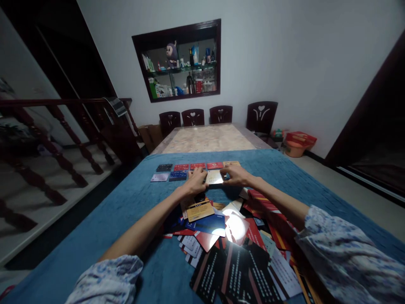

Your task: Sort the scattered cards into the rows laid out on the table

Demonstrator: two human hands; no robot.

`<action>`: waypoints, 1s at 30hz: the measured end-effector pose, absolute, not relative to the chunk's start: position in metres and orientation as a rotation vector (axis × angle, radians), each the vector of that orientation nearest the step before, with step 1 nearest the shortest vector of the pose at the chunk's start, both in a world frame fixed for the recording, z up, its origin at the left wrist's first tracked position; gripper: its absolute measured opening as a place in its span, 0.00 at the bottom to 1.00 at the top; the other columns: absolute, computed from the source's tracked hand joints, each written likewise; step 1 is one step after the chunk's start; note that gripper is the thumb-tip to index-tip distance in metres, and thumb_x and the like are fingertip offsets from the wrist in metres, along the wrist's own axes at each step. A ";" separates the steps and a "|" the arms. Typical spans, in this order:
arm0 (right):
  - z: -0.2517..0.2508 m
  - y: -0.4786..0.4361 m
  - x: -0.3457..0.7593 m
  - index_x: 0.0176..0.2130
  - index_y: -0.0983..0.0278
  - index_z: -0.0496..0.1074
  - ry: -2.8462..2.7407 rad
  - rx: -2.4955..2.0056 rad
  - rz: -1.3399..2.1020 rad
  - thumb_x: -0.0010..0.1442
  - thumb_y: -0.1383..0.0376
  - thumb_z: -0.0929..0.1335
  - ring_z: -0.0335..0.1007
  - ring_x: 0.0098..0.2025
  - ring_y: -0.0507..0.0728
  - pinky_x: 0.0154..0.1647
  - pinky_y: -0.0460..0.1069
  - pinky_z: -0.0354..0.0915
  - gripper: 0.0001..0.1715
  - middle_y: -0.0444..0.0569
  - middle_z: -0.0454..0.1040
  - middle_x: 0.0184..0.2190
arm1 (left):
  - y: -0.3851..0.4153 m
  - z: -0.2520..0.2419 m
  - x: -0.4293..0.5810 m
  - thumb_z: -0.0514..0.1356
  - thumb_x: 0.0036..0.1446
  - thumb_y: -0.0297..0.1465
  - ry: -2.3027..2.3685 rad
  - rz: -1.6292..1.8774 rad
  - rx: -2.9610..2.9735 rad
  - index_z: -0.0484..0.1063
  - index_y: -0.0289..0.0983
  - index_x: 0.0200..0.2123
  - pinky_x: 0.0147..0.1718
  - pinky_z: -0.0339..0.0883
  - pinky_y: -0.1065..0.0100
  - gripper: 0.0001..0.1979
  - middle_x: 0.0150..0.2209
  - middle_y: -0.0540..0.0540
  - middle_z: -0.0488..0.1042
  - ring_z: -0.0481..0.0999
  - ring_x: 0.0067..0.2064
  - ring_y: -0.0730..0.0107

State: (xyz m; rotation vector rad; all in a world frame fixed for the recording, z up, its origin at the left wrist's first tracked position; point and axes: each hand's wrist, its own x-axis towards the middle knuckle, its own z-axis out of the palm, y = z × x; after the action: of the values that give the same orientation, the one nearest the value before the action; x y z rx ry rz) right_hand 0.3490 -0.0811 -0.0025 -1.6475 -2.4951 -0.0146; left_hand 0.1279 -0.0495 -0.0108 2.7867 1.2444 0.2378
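left hand (196, 181) gripped the near-left end of a pale card (214, 177), fingers bent at its edge; right hand (236, 174) gripped the opposite end. the pale card was located between the two hands, its surface shining. whether it rested on the blue cloth (126, 211) or was slightly raised could not be determined.

to the left of the left hand, a dark blue stack (178, 175) was positioned nearest, followed by a lilac card (159, 177). beyond the left hand, a farther row contained a black stack (164, 167) and two red stacks, with a third red stack (214, 165) just beyond the pale card. a tan card (231, 163) lay just beyond the right hand.

on the body side of both hands, loose cards overlapped in a heap. a yellow card (200, 211) lay on top, below the left hand; a blue card (209, 224) lay partly beneath it. black cards (237, 270) were fanned out farthest from the hands. well beyond both hands, the bare end of the table (209, 139) extended toward four chairs.
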 end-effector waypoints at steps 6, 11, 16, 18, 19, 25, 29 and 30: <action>0.000 -0.065 0.356 0.40 0.63 0.78 -2.500 -1.782 -0.067 0.53 0.59 0.72 0.68 0.49 0.65 0.44 0.50 0.60 0.15 0.56 0.75 0.45 | -0.030 -0.014 0.144 0.60 0.55 0.32 1.318 0.181 2.794 0.71 0.39 0.49 0.55 0.56 0.47 0.17 0.54 0.39 0.66 0.62 0.58 0.48; 0.006 -0.059 0.357 0.43 0.62 0.77 -2.492 -1.902 -0.058 0.54 0.59 0.71 0.66 0.52 0.66 0.41 0.51 0.62 0.16 0.57 0.74 0.49 | -0.023 -0.010 0.157 0.59 0.55 0.32 1.351 0.122 2.817 0.72 0.38 0.48 0.55 0.56 0.44 0.16 0.54 0.37 0.66 0.61 0.58 0.46; 0.006 -0.054 0.355 0.44 0.61 0.77 -2.491 -1.984 -0.031 0.54 0.61 0.69 0.64 0.55 0.68 0.45 0.54 0.64 0.16 0.58 0.74 0.50 | -0.017 -0.008 0.165 0.59 0.56 0.32 1.354 0.058 2.849 0.73 0.37 0.46 0.56 0.55 0.42 0.14 0.54 0.36 0.67 0.62 0.58 0.47; 0.004 -0.051 0.355 0.45 0.61 0.77 -2.488 -2.008 -0.036 0.55 0.60 0.68 0.64 0.56 0.69 0.46 0.56 0.64 0.18 0.59 0.73 0.51 | -0.015 -0.009 0.167 0.59 0.55 0.32 1.350 0.031 2.844 0.73 0.37 0.44 0.56 0.55 0.41 0.13 0.54 0.36 0.68 0.62 0.58 0.46; 0.003 -0.050 0.355 0.46 0.61 0.76 -2.487 -2.014 -0.042 0.55 0.60 0.68 0.64 0.56 0.69 0.47 0.56 0.64 0.19 0.60 0.73 0.51 | -0.014 -0.010 0.168 0.59 0.55 0.32 1.349 0.021 2.840 0.73 0.37 0.44 0.56 0.55 0.40 0.13 0.53 0.36 0.68 0.62 0.58 0.45; -0.001 -0.044 0.355 0.46 0.63 0.76 -2.513 -2.008 -0.056 0.57 0.61 0.65 0.63 0.55 0.71 0.48 0.61 0.63 0.19 0.62 0.74 0.50 | -0.007 -0.016 0.173 0.58 0.54 0.29 1.340 -0.009 2.833 0.75 0.38 0.45 0.56 0.53 0.35 0.15 0.53 0.35 0.70 0.62 0.58 0.42; 0.000 -0.043 0.354 0.45 0.64 0.77 -2.549 -2.008 -0.037 0.57 0.61 0.65 0.63 0.54 0.71 0.49 0.61 0.63 0.19 0.62 0.75 0.49 | -0.004 -0.015 0.173 0.60 0.53 0.31 1.347 -0.045 2.811 0.76 0.40 0.43 0.55 0.53 0.34 0.13 0.52 0.37 0.71 0.61 0.59 0.41; 0.000 -0.043 0.353 0.45 0.64 0.77 -2.556 -2.008 -0.036 0.57 0.61 0.65 0.64 0.54 0.71 0.49 0.61 0.63 0.19 0.62 0.75 0.49 | -0.003 -0.015 0.173 0.61 0.53 0.31 1.350 -0.056 2.807 0.76 0.41 0.42 0.55 0.53 0.34 0.12 0.52 0.38 0.71 0.61 0.59 0.41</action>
State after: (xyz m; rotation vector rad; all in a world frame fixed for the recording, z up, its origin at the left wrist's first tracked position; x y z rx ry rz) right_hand 0.3534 -0.0425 0.0000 -2.0079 -2.5556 -0.0357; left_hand 0.1728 -0.0031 -0.0145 2.8074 1.3504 -0.0555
